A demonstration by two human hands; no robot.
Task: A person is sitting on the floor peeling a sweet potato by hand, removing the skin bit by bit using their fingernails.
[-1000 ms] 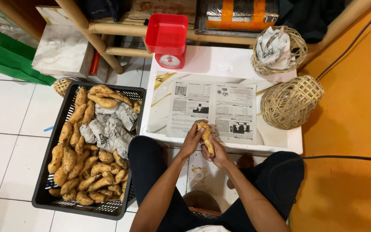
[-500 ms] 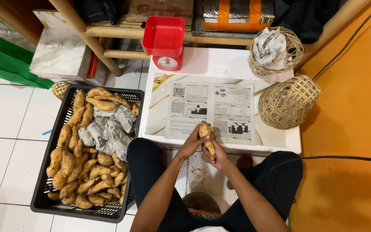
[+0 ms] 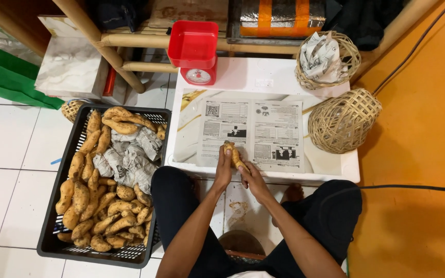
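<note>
From my remote seat I saw both hands closed around one sweet potato [image 3: 234, 156], held over the near edge of the newspaper [image 3: 253, 133] that lined the white foam box [image 3: 263, 80]. The left hand [image 3: 224, 169] was wrapped around the lower left side of the sweet potato, fingers curled shut on it. The right hand [image 3: 251, 177] gripped it from the lower right, thumb lying along its length. The sweet potato stood tilted, its top end leaning left and away from me; I could not tell whether it touched the paper.

To the left, on the white floor tiles, sat a black plastic crate [image 3: 50, 242] filled with more sweet potatoes and some crumpled newspaper wads [image 3: 127, 157]. At the far end of the box stood a red kitchen scale [image 3: 194, 51] with its tray on top. A woven basket [image 3: 354, 54] holding wrapped paper bundles rested at the far right corner of the box, and a second woven basket [image 3: 343, 121] lay tipped on its side at the box's right edge. A green bag [image 3: 6, 82] lay at the far left.
</note>
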